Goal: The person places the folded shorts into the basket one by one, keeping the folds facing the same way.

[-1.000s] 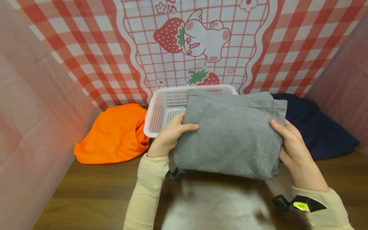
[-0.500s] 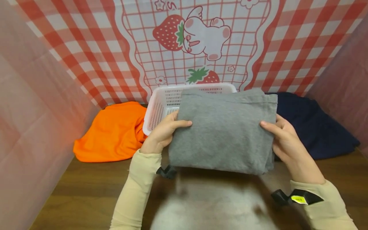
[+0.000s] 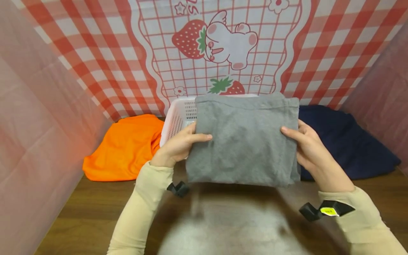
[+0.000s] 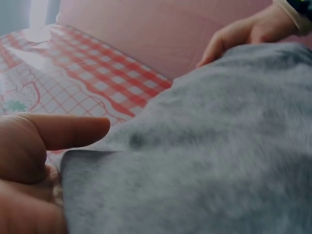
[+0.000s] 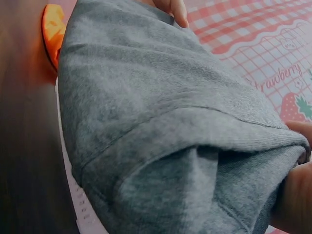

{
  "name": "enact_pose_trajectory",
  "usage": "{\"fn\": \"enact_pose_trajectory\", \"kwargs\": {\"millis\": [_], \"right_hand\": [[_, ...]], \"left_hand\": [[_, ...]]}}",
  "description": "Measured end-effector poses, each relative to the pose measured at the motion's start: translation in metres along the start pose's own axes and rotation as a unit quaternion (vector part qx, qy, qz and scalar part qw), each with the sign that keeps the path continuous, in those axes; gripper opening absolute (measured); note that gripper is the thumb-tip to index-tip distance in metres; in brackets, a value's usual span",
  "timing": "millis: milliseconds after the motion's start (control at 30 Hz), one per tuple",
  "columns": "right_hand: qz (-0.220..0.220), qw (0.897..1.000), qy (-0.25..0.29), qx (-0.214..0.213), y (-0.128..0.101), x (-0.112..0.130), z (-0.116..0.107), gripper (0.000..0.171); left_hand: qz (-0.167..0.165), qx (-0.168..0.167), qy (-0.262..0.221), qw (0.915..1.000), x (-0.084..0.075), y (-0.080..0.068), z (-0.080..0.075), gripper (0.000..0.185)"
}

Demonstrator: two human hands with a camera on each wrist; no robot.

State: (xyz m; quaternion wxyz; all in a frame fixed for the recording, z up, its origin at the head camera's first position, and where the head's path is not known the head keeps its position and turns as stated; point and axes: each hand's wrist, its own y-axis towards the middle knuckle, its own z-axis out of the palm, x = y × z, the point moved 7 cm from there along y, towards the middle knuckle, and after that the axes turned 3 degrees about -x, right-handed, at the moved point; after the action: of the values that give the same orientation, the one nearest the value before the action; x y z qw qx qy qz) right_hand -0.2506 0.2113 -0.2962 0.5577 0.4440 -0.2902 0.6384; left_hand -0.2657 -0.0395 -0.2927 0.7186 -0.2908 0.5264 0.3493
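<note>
1. Most of the white basket (image 3: 178, 118) is hidden behind the folded grey garment (image 3: 243, 138).
2. The garment is held above the tabletop (image 3: 95, 209); the left hand (image 3: 178, 147) and right hand (image 3: 310, 152) each keep a pinching grip on one side.
3. An orange garment (image 3: 127, 147) lies left, a navy garment (image 3: 344, 141) right.

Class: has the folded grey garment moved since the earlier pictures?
Yes. The folded grey garment has gone away from the person, now covering more of the white basket.

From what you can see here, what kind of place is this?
Probably a small staged laundry-folding booth: a wooden table walled by a strawberry-print cloth backdrop, with a white basket and an orange garment.
</note>
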Motion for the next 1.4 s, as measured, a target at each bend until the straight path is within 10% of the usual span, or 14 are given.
{"fn": "enact_pose_trajectory", "kwargs": {"millis": [600,1400], "right_hand": [[0.037,0.998,-0.006,-0.059,0.039,0.011,0.016,0.023],[0.035,0.996,0.005,-0.079,0.088,0.012,0.021,0.014]], "left_hand": [[0.013,-0.167,0.048,0.9847,-0.03,0.019,-0.036,0.037],[0.011,-0.243,0.034,0.9695,-0.042,0.041,-0.066,0.02]]}}
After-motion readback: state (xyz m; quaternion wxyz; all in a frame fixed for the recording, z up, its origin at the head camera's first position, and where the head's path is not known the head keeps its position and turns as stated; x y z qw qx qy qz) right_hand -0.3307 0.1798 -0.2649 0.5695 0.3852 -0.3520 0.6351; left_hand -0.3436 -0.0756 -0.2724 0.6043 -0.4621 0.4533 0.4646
